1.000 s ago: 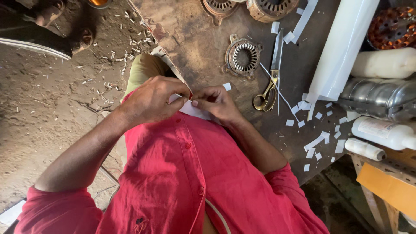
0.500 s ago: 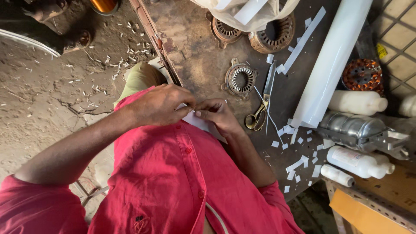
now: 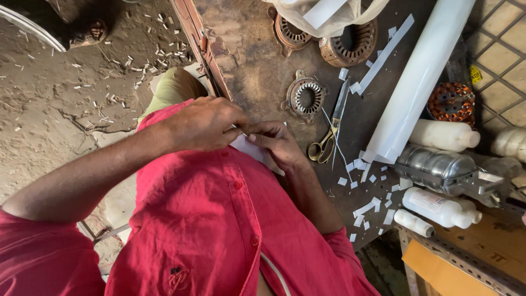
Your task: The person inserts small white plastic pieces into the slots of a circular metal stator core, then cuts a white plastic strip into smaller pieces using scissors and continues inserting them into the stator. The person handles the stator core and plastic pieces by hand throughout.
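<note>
Cracked dirt floor [image 3: 66,109], worn dark workbench [image 3: 257,60], tiled floor [image 3: 501,49] beside

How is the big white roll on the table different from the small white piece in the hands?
The white roll is long, rolled into a tube and lies untouched on the table. The white piece is small, flat and pinched between the left hand and right hand. Both look like the same white sheet material.

Both hands [image 3: 241,134] on white paper piece [image 3: 249,149]

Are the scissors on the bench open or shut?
Shut, it seems: the scissors lie flat on the workbench, blades together in one narrow line, yellow handles side by side.
</note>
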